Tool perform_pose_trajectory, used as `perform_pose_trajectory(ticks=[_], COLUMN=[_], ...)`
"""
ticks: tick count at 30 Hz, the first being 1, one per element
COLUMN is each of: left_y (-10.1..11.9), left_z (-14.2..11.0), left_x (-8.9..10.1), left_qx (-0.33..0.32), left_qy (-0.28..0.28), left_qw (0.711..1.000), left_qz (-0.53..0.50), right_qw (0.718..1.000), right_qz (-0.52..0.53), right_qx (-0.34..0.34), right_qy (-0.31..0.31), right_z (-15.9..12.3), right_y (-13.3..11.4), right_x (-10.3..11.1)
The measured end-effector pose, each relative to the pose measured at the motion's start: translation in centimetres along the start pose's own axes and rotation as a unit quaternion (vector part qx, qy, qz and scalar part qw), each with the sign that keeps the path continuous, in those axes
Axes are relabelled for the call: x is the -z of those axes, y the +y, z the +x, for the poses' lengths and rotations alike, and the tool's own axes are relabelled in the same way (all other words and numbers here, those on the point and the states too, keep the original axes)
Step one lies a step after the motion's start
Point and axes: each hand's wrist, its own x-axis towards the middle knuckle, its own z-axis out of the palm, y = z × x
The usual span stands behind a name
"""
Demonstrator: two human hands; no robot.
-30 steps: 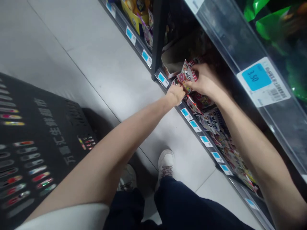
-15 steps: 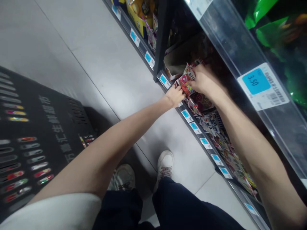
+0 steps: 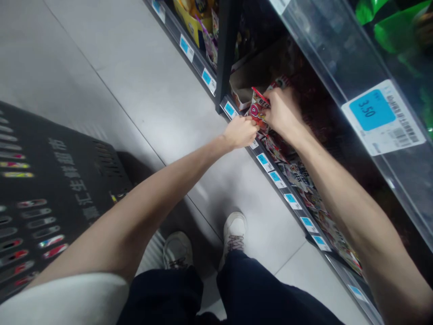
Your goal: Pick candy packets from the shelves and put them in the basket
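2 hands of ours meet at a red snack packet [image 3: 257, 110], which sits tilted just on our side of the black upright post [image 3: 227, 54], at the lower shelf's front. Our right hand [image 3: 282, 110] is clamped on it, thumb and fingers pinching the film. Our left hand [image 3: 241, 132] has its fingers curled against the packet's lower edge; whether they grip it, we cannot tell. If our 2 hands tugged unevenly, the thin film could slip or crumple, and the packet could tip over the shelf lip [image 3: 198, 64], which runs past the post's foot. Right beside the post stands a carton [image 3: 240, 93], close enough for a sideways swing to bump it. Farther from the post, on our side, lie more packets [image 3: 299, 176]; their loose edges could catch and get dragged out by our right forearm. The upper shelf, with its 3.50 label [image 3: 384, 117], hangs to the right of the post, so a quick lift might knock our arm. Well left of the post, across the pale floor [image 3: 125, 90], we see a dark slotted basket [image 3: 43, 180].
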Motion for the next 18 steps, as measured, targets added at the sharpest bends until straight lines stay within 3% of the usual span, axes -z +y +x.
perform_pose_trajectory(ticks=[9, 13, 18], left_y=[-1.6, -1.0, 0.3], left_z=[-1.2, -1.4, -0.9], left_x=[-2.3, -3.4, -3.2], left_qx=[-0.105, -0.074, -0.007], left_qy=[0.058, 0.07, 0.072], left_qw=[0.992, 0.995, 0.997], left_qz=[0.03, 0.016, -0.019], right_qw=[0.999, 0.999, 0.999], right_qz=[0.022, -0.03, -0.031], right_qx=[0.025, 0.023, 0.013], right_qy=[0.007, 0.012, -0.006], right_z=[-1.0, -0.7, -0.1], right_y=[0.3, 0.1, 0.0], right_x=[-0.8, -0.9, -0.6])
